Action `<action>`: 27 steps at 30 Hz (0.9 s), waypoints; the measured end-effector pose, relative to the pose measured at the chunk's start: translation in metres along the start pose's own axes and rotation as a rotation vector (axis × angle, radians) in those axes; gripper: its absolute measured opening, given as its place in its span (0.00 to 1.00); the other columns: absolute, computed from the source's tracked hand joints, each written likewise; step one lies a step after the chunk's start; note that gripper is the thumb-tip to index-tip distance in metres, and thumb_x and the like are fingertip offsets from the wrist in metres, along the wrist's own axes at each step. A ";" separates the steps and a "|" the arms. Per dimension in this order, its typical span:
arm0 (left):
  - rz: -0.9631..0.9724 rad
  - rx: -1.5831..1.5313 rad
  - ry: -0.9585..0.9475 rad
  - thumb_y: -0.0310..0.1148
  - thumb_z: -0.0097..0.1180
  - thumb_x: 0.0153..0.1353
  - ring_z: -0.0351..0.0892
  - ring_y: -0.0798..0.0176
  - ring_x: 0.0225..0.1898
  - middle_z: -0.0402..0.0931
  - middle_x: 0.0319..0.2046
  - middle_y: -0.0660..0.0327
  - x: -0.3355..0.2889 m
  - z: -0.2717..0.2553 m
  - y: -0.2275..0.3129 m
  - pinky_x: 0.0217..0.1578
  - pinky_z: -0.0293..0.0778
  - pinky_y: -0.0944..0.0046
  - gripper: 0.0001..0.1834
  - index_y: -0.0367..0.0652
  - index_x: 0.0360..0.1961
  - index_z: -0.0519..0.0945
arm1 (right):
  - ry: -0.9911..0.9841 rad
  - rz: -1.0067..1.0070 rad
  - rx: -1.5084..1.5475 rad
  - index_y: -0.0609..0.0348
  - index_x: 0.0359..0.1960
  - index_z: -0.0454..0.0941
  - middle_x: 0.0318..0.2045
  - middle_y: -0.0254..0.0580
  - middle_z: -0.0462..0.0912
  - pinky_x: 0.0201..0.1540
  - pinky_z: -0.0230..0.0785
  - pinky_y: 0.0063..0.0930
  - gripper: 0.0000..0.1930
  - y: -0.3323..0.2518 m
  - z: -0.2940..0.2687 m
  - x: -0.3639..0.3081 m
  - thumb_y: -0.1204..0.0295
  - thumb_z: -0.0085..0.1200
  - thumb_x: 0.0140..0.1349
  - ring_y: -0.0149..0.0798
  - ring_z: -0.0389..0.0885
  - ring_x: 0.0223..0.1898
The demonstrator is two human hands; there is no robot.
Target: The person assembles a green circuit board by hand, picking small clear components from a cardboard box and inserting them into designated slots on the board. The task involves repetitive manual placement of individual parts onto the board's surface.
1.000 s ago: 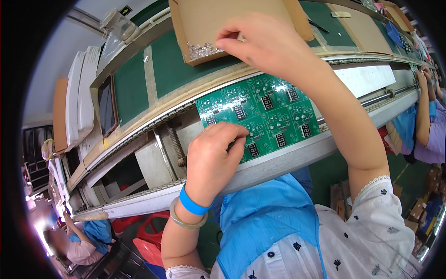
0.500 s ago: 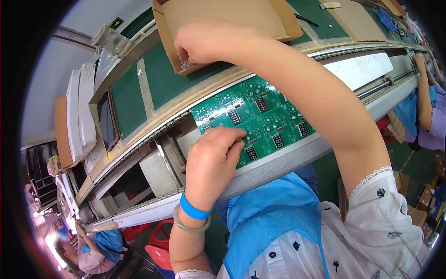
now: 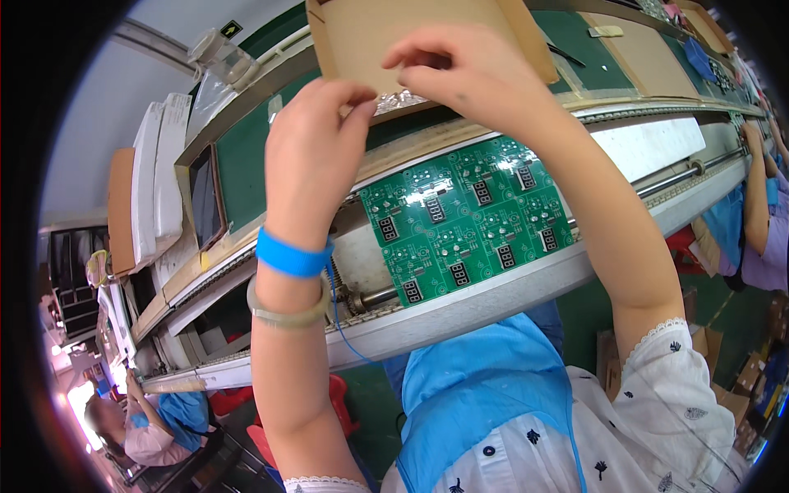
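Observation:
My left hand (image 3: 316, 135), with a blue wrist strap (image 3: 292, 253) and a pale bangle, is raised beside the near left corner of a shallow cardboard box (image 3: 419, 41). Its thumb and forefinger curve toward each other, slightly apart. Small clear parts (image 3: 399, 100) lie at the box's near side, close to those fingertips. Over the box, my right hand (image 3: 472, 70) is bent with thumb and fingers apart; nothing shows between them. Below both hands a green circuit board panel (image 3: 477, 218), fitted with several black digit displays (image 3: 458, 274), rests across the conveyor rails.
The conveyor's metal front rail (image 3: 509, 283) runs along my side. A clear plastic jug (image 3: 222, 59) and white foam slabs (image 3: 160, 177) stand at the left. Tweezers (image 3: 567, 55) lie right of the box, with a blue bin (image 3: 699, 57) farther on. Other people sit at both ends.
My left hand has left the board and risen to the box. My right hand has lifted from the box's near left corner and moved right. The panel appears farther right and lower.

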State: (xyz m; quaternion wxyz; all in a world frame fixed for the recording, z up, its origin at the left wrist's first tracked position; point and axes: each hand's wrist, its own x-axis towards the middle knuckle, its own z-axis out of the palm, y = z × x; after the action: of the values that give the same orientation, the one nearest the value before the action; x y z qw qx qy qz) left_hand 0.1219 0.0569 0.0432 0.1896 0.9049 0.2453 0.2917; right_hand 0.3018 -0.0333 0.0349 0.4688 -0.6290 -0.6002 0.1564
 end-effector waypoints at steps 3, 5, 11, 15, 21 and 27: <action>0.271 0.150 -0.009 0.30 0.61 0.57 0.81 0.49 0.38 0.84 0.33 0.55 0.022 0.016 -0.022 0.41 0.77 0.53 0.06 0.43 0.34 0.86 | -0.032 0.110 0.258 0.64 0.40 0.84 0.30 0.36 0.85 0.37 0.72 0.23 0.10 -0.025 0.000 -0.036 0.70 0.60 0.60 0.26 0.80 0.32; 0.304 0.208 -0.101 0.31 0.61 0.56 0.81 0.49 0.41 0.84 0.34 0.55 0.031 0.027 -0.027 0.43 0.78 0.52 0.06 0.44 0.34 0.86 | -0.113 0.217 0.390 0.65 0.38 0.84 0.30 0.35 0.85 0.37 0.72 0.22 0.09 -0.038 0.002 -0.056 0.72 0.61 0.60 0.25 0.79 0.32; 0.150 0.208 -0.322 0.32 0.65 0.51 0.83 0.51 0.38 0.84 0.32 0.55 0.053 0.045 -0.027 0.41 0.77 0.55 0.10 0.45 0.37 0.86 | -0.314 0.430 0.525 0.64 0.40 0.86 0.31 0.34 0.86 0.38 0.72 0.19 0.09 -0.049 0.014 -0.091 0.74 0.63 0.60 0.23 0.79 0.33; 0.112 0.196 -0.415 0.34 0.67 0.50 0.84 0.53 0.35 0.85 0.32 0.56 0.061 0.048 -0.026 0.38 0.78 0.55 0.10 0.47 0.35 0.87 | -0.340 0.522 0.632 0.65 0.40 0.86 0.33 0.36 0.86 0.39 0.74 0.19 0.08 -0.049 0.022 -0.098 0.75 0.63 0.61 0.24 0.81 0.35; 0.033 0.186 -0.343 0.34 0.67 0.49 0.84 0.56 0.34 0.84 0.28 0.59 0.055 0.045 -0.019 0.38 0.78 0.56 0.08 0.48 0.31 0.87 | -0.338 0.585 0.683 0.66 0.40 0.84 0.35 0.37 0.86 0.41 0.75 0.18 0.07 -0.049 0.025 -0.099 0.77 0.62 0.62 0.25 0.83 0.37; 0.049 0.190 -0.271 0.34 0.66 0.50 0.84 0.55 0.33 0.85 0.29 0.58 0.054 0.046 -0.022 0.37 0.78 0.54 0.07 0.48 0.31 0.87 | -0.335 0.573 0.649 0.66 0.40 0.83 0.35 0.37 0.85 0.40 0.74 0.17 0.07 -0.050 0.028 -0.100 0.78 0.63 0.61 0.24 0.82 0.36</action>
State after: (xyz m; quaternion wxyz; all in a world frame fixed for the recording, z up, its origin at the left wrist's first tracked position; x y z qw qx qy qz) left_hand 0.1815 0.0960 0.0211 0.1275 0.9554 0.2220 0.1470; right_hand 0.2267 -0.1204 0.0230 0.4756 -0.5564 -0.3897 0.5589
